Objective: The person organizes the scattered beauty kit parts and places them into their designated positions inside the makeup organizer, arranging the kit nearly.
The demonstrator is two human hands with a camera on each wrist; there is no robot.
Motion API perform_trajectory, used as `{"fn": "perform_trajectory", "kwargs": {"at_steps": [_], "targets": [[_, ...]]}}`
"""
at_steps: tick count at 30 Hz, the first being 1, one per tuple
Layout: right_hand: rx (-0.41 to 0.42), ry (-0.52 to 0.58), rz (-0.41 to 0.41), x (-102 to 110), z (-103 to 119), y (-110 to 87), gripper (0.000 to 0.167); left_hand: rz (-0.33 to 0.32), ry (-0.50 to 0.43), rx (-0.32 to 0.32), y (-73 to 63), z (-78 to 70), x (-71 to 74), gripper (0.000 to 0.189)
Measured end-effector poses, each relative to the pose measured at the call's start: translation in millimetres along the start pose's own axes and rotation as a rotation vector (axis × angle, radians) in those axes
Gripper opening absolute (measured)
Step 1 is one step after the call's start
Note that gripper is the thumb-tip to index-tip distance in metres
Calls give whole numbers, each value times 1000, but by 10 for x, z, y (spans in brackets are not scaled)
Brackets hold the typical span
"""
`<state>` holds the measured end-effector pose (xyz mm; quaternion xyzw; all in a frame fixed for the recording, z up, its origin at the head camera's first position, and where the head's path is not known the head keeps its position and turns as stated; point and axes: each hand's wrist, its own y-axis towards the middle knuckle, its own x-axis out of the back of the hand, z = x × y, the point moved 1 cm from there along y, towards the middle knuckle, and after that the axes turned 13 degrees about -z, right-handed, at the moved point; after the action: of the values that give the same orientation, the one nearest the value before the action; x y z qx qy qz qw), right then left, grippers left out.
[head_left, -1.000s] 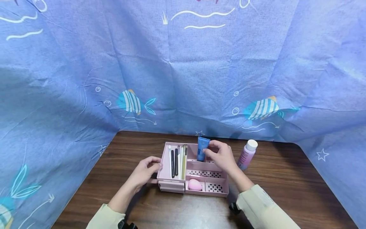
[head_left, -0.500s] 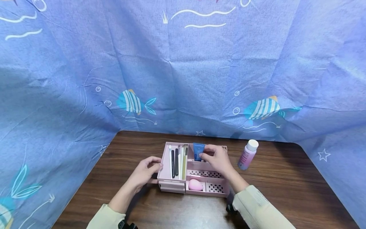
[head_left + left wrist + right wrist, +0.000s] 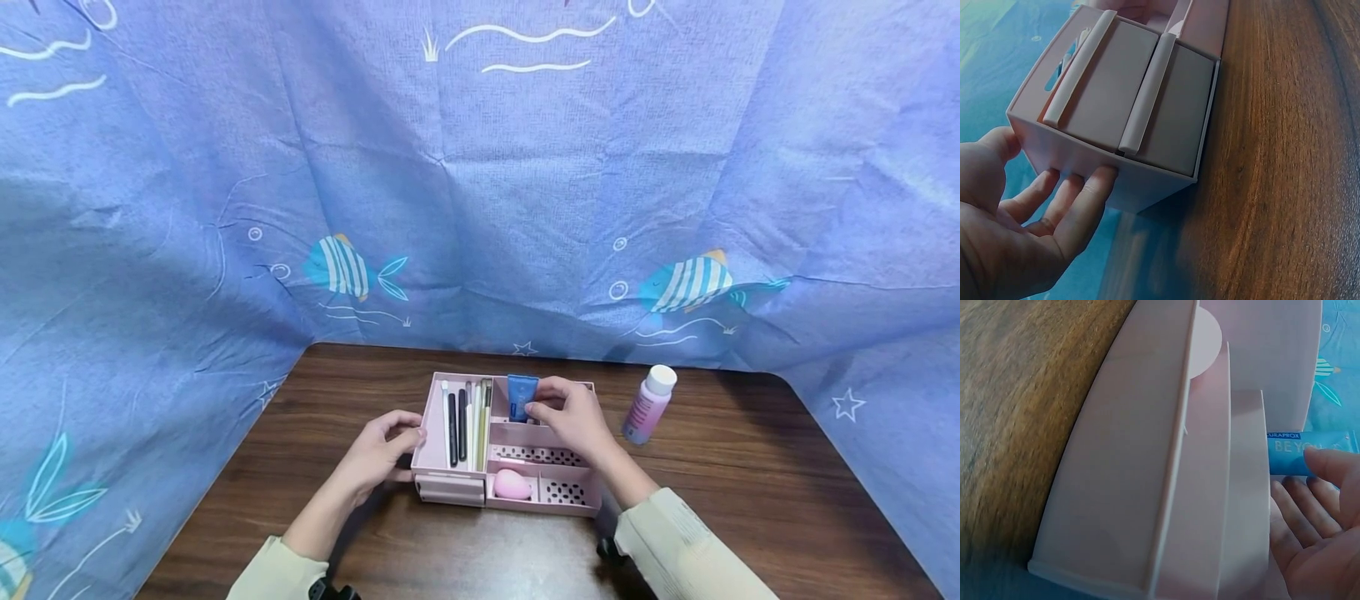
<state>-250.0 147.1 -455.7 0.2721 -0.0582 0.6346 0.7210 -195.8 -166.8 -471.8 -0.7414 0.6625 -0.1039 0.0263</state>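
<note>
A pink desk organizer [image 3: 431,450] lies on the brown table. My right hand [image 3: 573,421] pinches a blue toothpaste tube [image 3: 519,397] between thumb and fingers, standing it upright in the organizer's back compartment. "CURAPROX" and "BE YOU" can be read on the tube [image 3: 1297,450] in the right wrist view, while its lower end is hidden behind the compartment wall. My left hand [image 3: 378,450] rests on the organizer's left side, fingertips against the wall and thumb near its edge, as the left wrist view shows. Two drawers [image 3: 1107,87] face the front on that side.
Brushes and black pens [image 3: 457,427] lie in the left tray. A pink makeup sponge [image 3: 512,484] sits in the front compartment. Right of the organizer stands a pink bottle with a white cap [image 3: 649,404]. A blue fish-print cloth [image 3: 525,250] hangs behind the table [image 3: 735,467].
My right hand has lowered the blue tube and shifted it slightly left inside the back compartment, then held it there. The left hand has stayed in place.
</note>
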Motion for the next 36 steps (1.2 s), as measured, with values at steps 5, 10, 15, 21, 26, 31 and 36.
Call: {"fn": "perform_trajectory", "kwargs": {"at_steps": [5,10,15,21,26,31,36], "targets": [[-18,0,-12,86,2,-13,25,-4,1,2,-2,6,7,39],[-42,25,-16,176,-10,-31,26,-6,1,3,-10,14,14,40],[-29,28,-26,259,-32,-48,27,-8,-1,7,-8,16,10,39],[-14,-3,-55,362,-47,-86,28,-4,-2,2,-19,13,4,39],[8,-11,-87,470,-57,-133,27,3,-2,-2,-10,9,-1,39],[11,54,-81,575,-88,-167,28,-4,-1,-2,-7,3,-4,38],[10,57,-97,701,-142,-213,28,-5,2,4,-11,-1,-5,38]]}}
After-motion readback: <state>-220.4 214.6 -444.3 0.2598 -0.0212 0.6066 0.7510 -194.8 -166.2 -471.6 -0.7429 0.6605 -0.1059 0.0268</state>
